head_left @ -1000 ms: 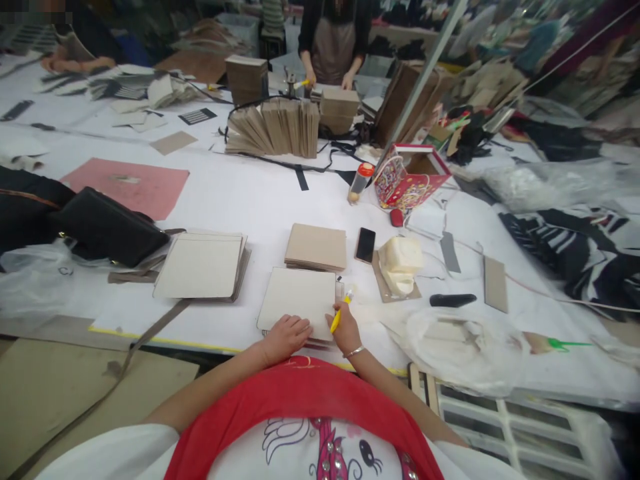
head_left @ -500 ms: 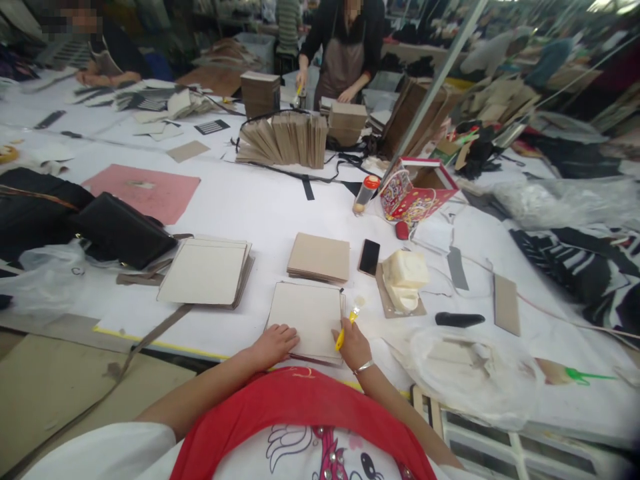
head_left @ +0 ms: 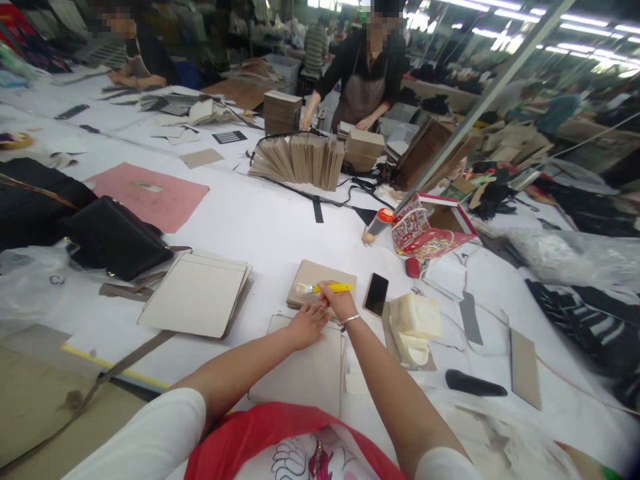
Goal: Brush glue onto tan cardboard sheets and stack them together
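Note:
My right hand [head_left: 340,303] grips a paintbrush [head_left: 343,288] with a yellow handle. Its pale bristles point left over the tan board stack [head_left: 327,270]. Close beside it, my left hand [head_left: 309,327] lies with fingers stretched out at the far edge of the pale board stack [head_left: 300,373] in front of me. The fingertips of both hands are near each other, and I cannot tell whether they touch. To the left is another pile of pale boards [head_left: 197,293] with rounded corners.
A black phone [head_left: 376,293] and a cream block [head_left: 417,317] on a board lie to the right. Behind them stand a red-lidded jar [head_left: 379,225] and a red paper bag [head_left: 433,227]. A black bag [head_left: 117,237] sits left. A co-worker [head_left: 370,73] stands across the table.
Both hands have moved forward, away from my body, toward the tan stack. The brush has swung to lie nearly level, bristles left. The camera view has tilted up.

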A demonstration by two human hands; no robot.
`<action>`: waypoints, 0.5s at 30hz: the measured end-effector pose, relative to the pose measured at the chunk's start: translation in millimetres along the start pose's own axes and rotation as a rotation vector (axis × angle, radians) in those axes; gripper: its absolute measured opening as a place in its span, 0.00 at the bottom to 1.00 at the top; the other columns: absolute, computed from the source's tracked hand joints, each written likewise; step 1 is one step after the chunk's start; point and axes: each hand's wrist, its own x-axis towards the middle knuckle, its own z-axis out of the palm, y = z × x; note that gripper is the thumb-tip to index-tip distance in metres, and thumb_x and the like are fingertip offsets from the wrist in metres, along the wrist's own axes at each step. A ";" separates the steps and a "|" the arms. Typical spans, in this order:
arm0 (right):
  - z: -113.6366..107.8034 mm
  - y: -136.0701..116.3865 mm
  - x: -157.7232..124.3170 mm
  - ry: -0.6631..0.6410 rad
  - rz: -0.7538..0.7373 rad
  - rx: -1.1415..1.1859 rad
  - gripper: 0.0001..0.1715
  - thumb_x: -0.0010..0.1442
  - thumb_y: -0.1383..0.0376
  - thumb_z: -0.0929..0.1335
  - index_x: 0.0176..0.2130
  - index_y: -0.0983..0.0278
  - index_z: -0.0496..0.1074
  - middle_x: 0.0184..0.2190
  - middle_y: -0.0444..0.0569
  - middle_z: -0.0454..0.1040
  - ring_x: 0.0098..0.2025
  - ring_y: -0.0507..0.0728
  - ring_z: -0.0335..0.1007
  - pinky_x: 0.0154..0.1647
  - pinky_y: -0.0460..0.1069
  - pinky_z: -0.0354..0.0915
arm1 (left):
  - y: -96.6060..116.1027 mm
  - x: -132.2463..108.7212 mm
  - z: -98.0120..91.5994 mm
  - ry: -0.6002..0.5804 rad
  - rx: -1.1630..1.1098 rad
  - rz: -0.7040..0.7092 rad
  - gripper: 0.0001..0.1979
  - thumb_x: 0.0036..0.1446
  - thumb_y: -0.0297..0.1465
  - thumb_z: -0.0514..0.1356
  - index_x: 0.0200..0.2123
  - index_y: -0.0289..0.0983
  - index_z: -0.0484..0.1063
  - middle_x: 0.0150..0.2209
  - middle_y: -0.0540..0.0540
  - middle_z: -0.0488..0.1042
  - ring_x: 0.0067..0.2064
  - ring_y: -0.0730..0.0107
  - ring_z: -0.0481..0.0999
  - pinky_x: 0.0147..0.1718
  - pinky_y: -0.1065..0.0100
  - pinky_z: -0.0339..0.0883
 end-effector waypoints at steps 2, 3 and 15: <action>13.0 5.4 29.7 -0.091 0.055 0.010 0.09 0.53 0.60 0.65 0.30 0.65 0.69 0.17 0.44 0.70 0.13 0.48 0.59 0.13 0.42 0.58 | -4.9 9.8 5.0 -0.051 0.009 -0.038 0.30 0.54 0.43 0.54 0.57 0.35 0.56 0.58 0.37 0.59 0.58 0.52 0.54 0.53 0.50 0.48; 16.6 7.7 42.9 -0.105 0.076 0.002 0.08 0.53 0.62 0.66 0.28 0.65 0.69 0.16 0.44 0.69 0.12 0.47 0.58 0.12 0.42 0.57 | -7.0 11.8 7.3 -0.063 0.013 -0.044 0.30 0.54 0.44 0.53 0.57 0.35 0.56 0.58 0.37 0.59 0.58 0.52 0.54 0.53 0.51 0.48; -60.3 32.0 82.5 0.318 0.113 -0.192 0.18 0.58 0.60 0.61 0.32 0.74 0.68 0.18 0.45 0.70 0.15 0.44 0.59 0.18 0.41 0.60 | -10.7 13.8 14.6 -0.013 -0.017 -0.035 0.28 0.54 0.44 0.53 0.55 0.37 0.59 0.57 0.39 0.61 0.55 0.53 0.57 0.51 0.52 0.50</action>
